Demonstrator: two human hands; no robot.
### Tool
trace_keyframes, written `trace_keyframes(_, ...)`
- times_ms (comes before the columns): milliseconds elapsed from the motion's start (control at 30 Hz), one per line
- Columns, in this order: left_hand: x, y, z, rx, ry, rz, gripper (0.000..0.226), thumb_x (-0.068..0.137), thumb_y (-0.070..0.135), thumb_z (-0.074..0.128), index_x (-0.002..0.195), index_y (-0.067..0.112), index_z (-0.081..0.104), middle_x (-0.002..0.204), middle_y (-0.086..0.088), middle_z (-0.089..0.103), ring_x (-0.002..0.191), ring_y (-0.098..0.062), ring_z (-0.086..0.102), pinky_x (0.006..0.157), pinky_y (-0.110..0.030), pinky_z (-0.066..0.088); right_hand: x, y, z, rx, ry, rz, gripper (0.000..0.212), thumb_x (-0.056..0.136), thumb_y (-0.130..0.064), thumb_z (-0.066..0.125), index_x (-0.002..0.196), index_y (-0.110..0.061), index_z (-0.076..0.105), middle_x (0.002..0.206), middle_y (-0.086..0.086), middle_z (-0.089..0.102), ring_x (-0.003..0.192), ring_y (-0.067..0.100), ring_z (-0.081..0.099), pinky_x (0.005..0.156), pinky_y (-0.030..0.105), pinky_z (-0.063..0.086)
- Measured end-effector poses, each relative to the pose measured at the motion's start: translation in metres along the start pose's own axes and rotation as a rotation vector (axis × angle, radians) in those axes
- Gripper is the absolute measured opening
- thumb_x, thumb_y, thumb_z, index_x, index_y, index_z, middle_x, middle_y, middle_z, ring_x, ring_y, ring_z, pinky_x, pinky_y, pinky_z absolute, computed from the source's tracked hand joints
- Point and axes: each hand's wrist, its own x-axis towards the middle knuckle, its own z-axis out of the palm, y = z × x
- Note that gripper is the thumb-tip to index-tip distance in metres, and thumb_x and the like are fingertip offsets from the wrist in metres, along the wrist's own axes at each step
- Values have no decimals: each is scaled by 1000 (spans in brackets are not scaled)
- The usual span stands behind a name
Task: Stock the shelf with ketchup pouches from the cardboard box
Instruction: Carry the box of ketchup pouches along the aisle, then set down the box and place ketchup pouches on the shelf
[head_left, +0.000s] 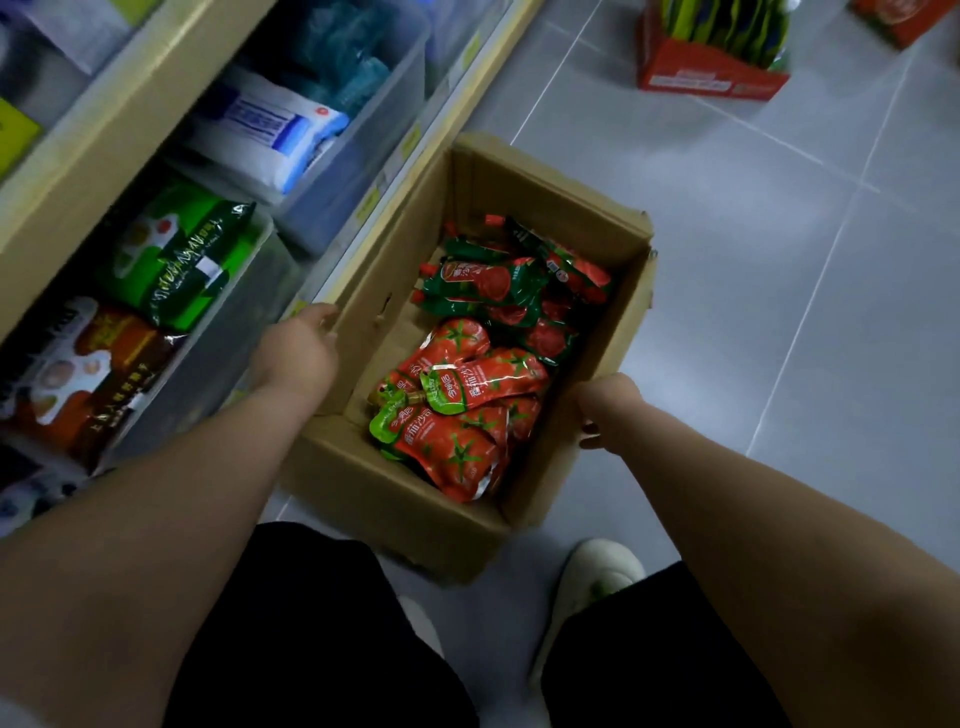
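The ketchup pouches (467, 395) lie in a loose heap on the bottom of the open cardboard box (395, 499), between the person's two hands. The ones nearest the person are red with tomato pictures and green tops; those beyond the hands, toward the far end of the box, show more dark green. None is in a hand.

The left hand (298, 348) is closed over the top edge of the box's left wall, fingers curled around the rim. The right hand (608, 410) clasps the top edge of the right wall, thumb on the outside and fingers hooked over the rim out of sight. Both grips are narrow and hold only cardboard. Whether the box rests on the grey tiled floor (779, 260) or is lifted off it cannot be told.

Just outside the left hand's grip runs the shelf (104, 135), its pale edge almost touching the box. On it stand clear bins (363, 171) with other goods: a green bag (182, 260), a red-brown pack (88, 374) and a white-and-blue pack (265, 130).

Below the hands, toward the person, are dark trousers (311, 623) and a pale shoe (597, 582). Well beyond the grip, on the floor, sits a red display carton (711, 73) holding green packets.
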Motion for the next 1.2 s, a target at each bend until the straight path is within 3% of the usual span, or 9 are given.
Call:
trace_keyframes(67,-11,17,-22,-102,1,27,33,90,27,55,123,24,58,105,-9,69,100,-32,61,84,-34,44,-22,-15,-13,-26,67,-62,17,82,-10,54,97,-1,54,95,18,60,83,31,61,73,43,58)
trace_keyframes(100,-22,29,-40,-138,-12,45,33,89,28,57,122,24,59,104,-6,70,99,-29,62,83,-31,42,-41,-25,-23,-54,67,-111,18,81,-12,56,98,-5,55,88,13,60,77,25,59,66,37,57)
trace_keyframes(200,-55,66,-91,-219,-53,124,34,86,27,61,120,25,61,104,-4,70,94,-24,64,81,-28,46,-99,-52,-44,-149,-2,-246,30,81,-17,62,111,-12,58,73,-4,54,64,8,51,49,20,39)
trace_keyframes(333,-96,121,-187,-283,-121,180,35,85,29,63,119,24,61,108,-2,69,92,-18,64,79,-24,45,-195,-103,-91,-259,-23,-354,39,82,-24,63,119,-15,57,94,-1,55,83,16,54,67,25,43)
trace_keyframes(700,-192,228,-398,-293,-175,317,25,87,28,59,111,24,64,90,11,58,85,-8,54,71,-18,37,-411,-181,-210,-274,-31,-567,27,81,-19,60,107,-11,64,92,7,64,82,22,58,65,27,47)
trace_keyframes(867,-221,264,-432,-291,-183,366,23,89,27,57,111,24,63,97,6,63,90,-12,58,77,-25,43,-439,-189,-248,-246,-19,-629,26,83,-20,59,109,-16,63,96,4,64,81,19,59,67,24,47)
trace_keyframes(1000,-237,299,-433,-323,-186,316,21,88,29,58,107,26,65,92,5,65,89,-15,63,77,-31,52,-435,-203,-297,-242,-51,-678,22,85,-21,58,106,-17,62,96,5,64,85,23,63,74,32,50)
trace_keyframes(1100,-245,335,-424,-393,-165,241,16,86,31,61,101,28,67,91,6,66,89,-14,65,84,-38,54,-420,-217,-343,-295,-81,-727,21,87,-19,57,107,-16,62,92,6,64,82,23,63,68,29,48)
trace_keyframes(1200,-253,378,-411,-481,-113,160,13,86,31,63,97,25,67,88,5,68,80,-14,67,83,-37,55,-405,-229,-392,-381,-112,-761,20,86,-15,56,105,-14,63,88,6,63,79,24,62,62,26,46)
